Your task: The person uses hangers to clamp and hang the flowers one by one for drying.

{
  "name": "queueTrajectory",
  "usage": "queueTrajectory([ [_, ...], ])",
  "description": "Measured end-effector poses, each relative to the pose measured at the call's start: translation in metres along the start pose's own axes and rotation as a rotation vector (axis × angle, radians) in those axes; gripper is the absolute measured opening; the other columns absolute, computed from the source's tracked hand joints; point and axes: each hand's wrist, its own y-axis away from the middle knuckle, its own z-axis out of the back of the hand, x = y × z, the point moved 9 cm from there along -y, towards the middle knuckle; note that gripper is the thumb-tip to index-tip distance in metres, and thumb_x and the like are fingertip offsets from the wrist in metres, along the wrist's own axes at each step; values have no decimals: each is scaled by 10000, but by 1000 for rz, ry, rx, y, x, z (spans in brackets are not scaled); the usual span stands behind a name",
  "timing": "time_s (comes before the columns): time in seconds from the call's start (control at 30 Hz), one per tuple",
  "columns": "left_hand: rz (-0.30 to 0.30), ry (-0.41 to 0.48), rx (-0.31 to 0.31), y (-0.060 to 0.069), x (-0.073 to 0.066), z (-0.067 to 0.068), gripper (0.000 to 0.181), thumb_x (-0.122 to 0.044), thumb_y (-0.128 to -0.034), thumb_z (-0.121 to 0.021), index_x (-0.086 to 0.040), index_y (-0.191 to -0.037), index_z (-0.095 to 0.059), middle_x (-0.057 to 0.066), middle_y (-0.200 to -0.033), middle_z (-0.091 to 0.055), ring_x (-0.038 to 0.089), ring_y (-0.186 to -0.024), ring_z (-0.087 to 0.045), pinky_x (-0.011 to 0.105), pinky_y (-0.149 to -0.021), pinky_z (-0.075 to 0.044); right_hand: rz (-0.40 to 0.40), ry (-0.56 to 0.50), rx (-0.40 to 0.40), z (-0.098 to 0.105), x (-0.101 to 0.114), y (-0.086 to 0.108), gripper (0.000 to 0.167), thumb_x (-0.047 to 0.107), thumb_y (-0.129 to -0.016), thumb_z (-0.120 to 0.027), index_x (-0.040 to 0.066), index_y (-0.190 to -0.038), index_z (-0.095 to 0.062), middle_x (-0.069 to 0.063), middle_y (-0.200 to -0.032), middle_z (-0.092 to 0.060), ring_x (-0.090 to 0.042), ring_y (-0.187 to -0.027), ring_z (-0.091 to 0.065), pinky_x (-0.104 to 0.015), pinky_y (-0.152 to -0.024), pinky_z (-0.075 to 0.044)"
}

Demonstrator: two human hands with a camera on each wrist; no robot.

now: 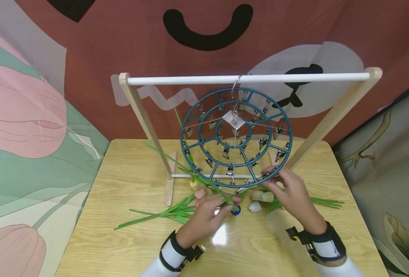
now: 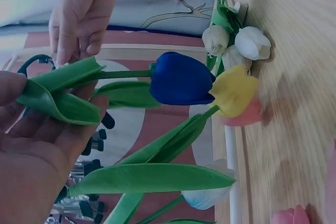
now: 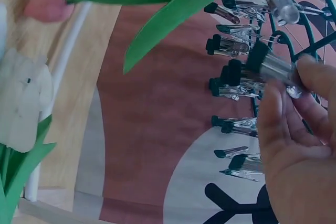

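Left of the round clip hanger [image 1: 234,120] and nearer the person, green tulip stems [image 1: 176,214] lie on the surface [image 1: 121,250]. Beneath the hanger's near rim, the left hand's [image 1: 206,216] fingers grasp the blue tulip [image 2: 181,78] by its leafy stem, bloom down. Farther right below the hanger lie white tulips [image 1: 255,207]. At its near right rim, the right hand's [image 1: 292,198] fingers pinch a metal clip [image 3: 275,69].

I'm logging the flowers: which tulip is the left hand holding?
The deep-blue tulip, in the grip of the left hand; it alone among those shown is deep blue.
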Motion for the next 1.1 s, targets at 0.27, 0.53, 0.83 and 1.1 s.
queueTrajectory([
  [0.27,92,-60,22,-3,8,-10,196,-53,-1062,-536,-9,-1210,-657,128,-1304,-711,209,-1170,-709,119,-877,-557,-58,-151,9,-7,0,5,402,-196,-770,-784,21,-1083,-656,-61,-1037,-703,-47,-910,-696,-165,-747,-609],
  [0.53,65,-49,-117,0,8,-6,154,-3,-1026,-556,9,-1157,-635,142,-1210,-734,237,-1111,-726,197,-919,-584,-76,-233,-38,-12,6,8,350,-208,-762,-781,23,-1006,-681,-55,-975,-695,-39,-834,-656,-170,-708,-597],
  [0.83,-139,-205,-174,5,-8,-7,194,-2,-992,-553,56,-1159,-633,193,-1146,-746,237,-1029,-750,268,-957,-591,-85,-315,-62,-21,11,7,295,-190,-798,-763,18,-984,-668,-10,-931,-660,-54,-802,-629,-178,-700,-597],
  [1.1,90,-193,-119,1,23,-10,168,-16,-1007,-588,10,-1155,-664,119,-1140,-755,190,-1017,-736,190,-884,-578,-73,-402,-48,-28,14,4,274,-212,-810,-735,7,-951,-654,-34,-880,-616,-56,-781,-584,-180,-679,-581],
])
